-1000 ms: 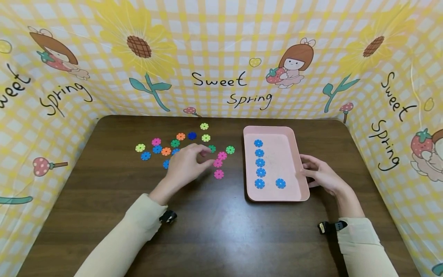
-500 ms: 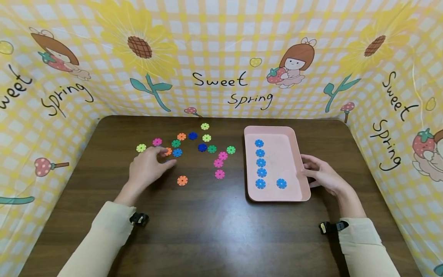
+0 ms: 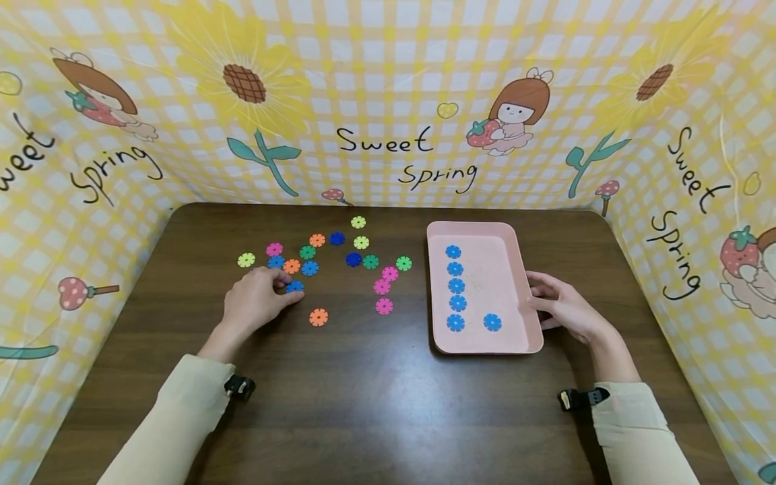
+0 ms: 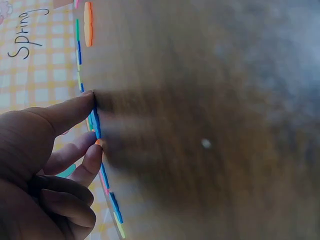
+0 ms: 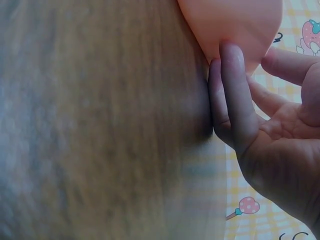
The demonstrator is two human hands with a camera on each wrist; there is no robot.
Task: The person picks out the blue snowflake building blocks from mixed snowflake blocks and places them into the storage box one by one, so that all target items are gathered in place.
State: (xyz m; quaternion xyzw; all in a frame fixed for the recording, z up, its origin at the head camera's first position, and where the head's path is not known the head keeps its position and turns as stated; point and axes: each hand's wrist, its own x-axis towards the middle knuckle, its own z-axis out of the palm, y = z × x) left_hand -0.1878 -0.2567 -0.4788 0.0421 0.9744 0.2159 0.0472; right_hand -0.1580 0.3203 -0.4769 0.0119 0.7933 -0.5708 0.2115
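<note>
In the head view, my left hand (image 3: 251, 303) is at the near left of a scatter of notched plastic discs. Its thumb and index fingertip pinch opposite edges of a blue disc (image 3: 294, 287), which lies at the table surface. The left wrist view shows that blue disc (image 4: 96, 122) edge-on between thumb and finger, the other fingers curled. My right hand (image 3: 566, 306) grips the right side of a pink tray (image 3: 530, 330), thumb at the rim and fingers against the outer wall. Inside are several blue discs (image 3: 457, 286) in a column and one apart (image 3: 492, 322).
Loose discs lie around: an orange one (image 3: 318, 317) nearest, pink ones (image 3: 382, 287) toward the tray, greens (image 3: 370, 262), dark blues (image 3: 337, 238) and yellow-greens (image 3: 358, 222) farther back. A checked cloth (image 3: 388, 87) encloses the brown table (image 3: 376, 404) at the back and sides.
My left hand has moved left from near the pink discs, then its thumb and finger have closed on a blue disc. My right hand and the tray stay put.
</note>
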